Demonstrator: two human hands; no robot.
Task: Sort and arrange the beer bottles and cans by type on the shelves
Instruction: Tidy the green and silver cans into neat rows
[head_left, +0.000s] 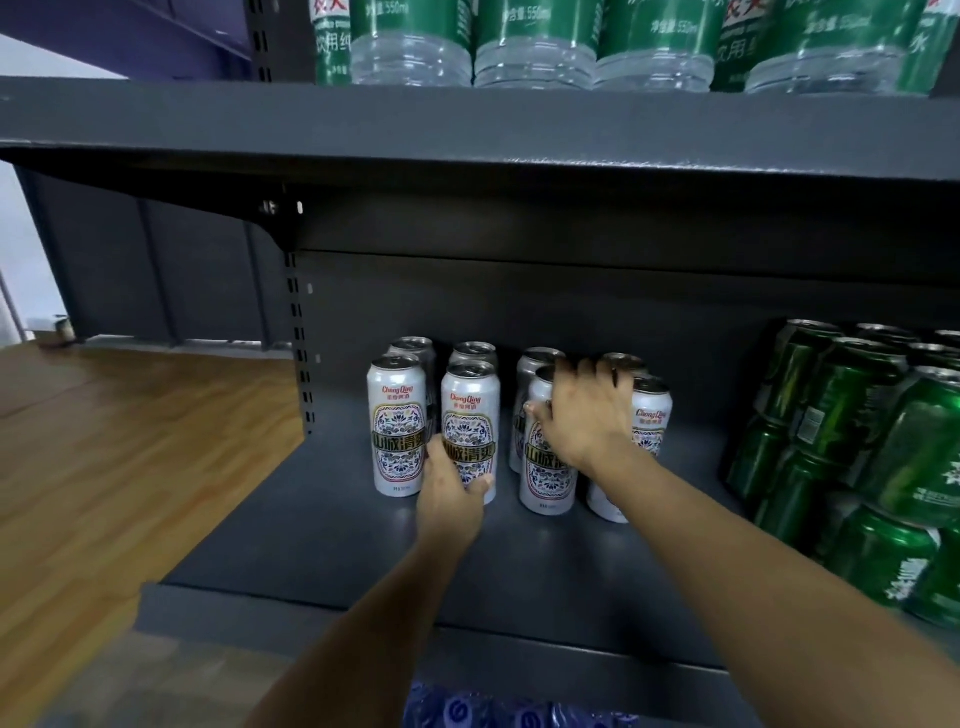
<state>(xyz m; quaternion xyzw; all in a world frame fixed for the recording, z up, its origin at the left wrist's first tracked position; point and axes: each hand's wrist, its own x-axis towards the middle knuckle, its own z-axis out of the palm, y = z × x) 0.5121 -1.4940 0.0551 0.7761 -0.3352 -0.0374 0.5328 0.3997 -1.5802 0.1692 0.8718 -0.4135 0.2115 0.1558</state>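
Note:
Several white ChongQing beer cans stand in two rows on the dark grey shelf (322, 545). My left hand (451, 493) grips the lower part of the second front can (470, 410), next to the leftmost front can (397, 426). My right hand (587, 410) grips the top of the third front can (548, 467), its fingers reaching over the rim toward the cans behind. Another white can (652, 415) stands just right of that hand, partly hidden by my forearm. Green beer cans (852, 441) are stacked on the shelf's right side.
The shelf above (467, 124) carries green-labelled water bottles (535, 41). A slotted upright (298, 332) bounds the shelf's back left. Wooden floor (104, 441) lies to the left. Blue-wrapped packs (509, 709) show on the level below.

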